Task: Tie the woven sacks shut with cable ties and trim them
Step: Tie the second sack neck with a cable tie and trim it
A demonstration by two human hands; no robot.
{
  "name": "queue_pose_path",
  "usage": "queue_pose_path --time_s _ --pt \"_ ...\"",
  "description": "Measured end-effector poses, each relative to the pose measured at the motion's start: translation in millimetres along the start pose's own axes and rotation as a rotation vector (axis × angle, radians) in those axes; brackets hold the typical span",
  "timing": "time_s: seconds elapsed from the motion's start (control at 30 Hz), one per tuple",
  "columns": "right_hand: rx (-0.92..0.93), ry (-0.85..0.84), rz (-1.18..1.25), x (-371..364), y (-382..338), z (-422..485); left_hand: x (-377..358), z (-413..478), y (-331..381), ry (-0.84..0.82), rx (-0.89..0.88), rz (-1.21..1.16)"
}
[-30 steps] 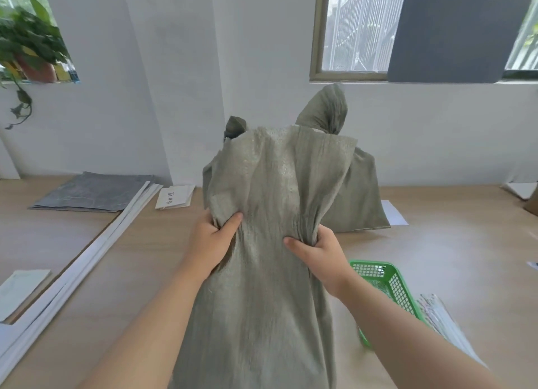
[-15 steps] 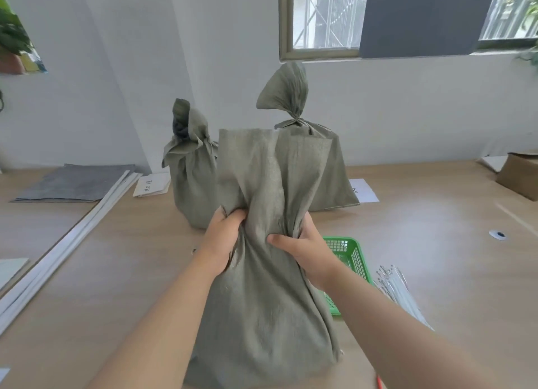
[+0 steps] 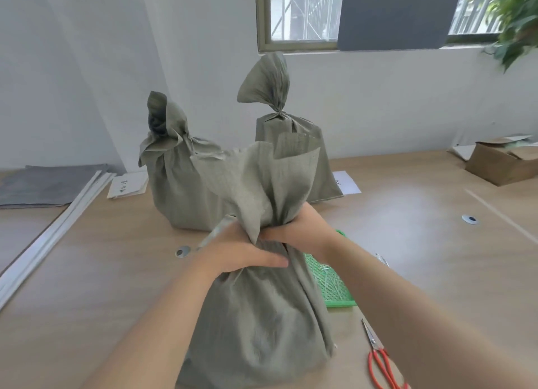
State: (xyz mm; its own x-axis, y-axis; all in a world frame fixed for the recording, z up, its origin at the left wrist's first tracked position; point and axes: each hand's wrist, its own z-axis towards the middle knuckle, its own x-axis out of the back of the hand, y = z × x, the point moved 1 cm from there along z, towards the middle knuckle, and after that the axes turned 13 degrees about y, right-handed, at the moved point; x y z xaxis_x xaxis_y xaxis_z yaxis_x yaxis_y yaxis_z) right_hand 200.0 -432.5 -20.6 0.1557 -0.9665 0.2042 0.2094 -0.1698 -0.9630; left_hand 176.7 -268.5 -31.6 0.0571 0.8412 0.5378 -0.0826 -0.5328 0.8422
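A grey-green woven sack point(image 3: 256, 324) stands on the wooden table right in front of me. My left hand point(image 3: 235, 251) and my right hand point(image 3: 302, 231) both squeeze its neck, and the loose top fans out above them. Behind it stand two more sacks, one at the left point(image 3: 177, 190) and one at the back point(image 3: 291, 138), each with a gathered neck. A green basket point(image 3: 334, 286) with pale ties in it sits to the right, partly hidden by the sack and my right arm. Red-handled scissors point(image 3: 381, 359) lie at the lower right.
A cardboard box point(image 3: 503, 163) sits at the far right. White strips point(image 3: 49, 234) and a grey sheet point(image 3: 43, 184) lie at the left, next to a small paper point(image 3: 128, 184). Two round metal caps point(image 3: 469, 219) are set in the table.
My hands have closed in together around the sack's neck, bunching it tight. The view has tilted down, so the scissors and the box show now.
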Motion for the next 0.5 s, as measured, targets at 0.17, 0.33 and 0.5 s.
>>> queue_pose_path --time_s 0.17,0.33,0.5 --pt "-0.031 -0.064 -0.026 5 -5 2 -24 3 6 0.163 0.021 -0.077" --pt "0.079 -0.204 -0.077 26 -6 10 -37 2 11 0.290 0.049 0.017" --pt "0.169 -0.241 -0.135 35 0 17 -47 11 19 0.233 0.049 0.193"
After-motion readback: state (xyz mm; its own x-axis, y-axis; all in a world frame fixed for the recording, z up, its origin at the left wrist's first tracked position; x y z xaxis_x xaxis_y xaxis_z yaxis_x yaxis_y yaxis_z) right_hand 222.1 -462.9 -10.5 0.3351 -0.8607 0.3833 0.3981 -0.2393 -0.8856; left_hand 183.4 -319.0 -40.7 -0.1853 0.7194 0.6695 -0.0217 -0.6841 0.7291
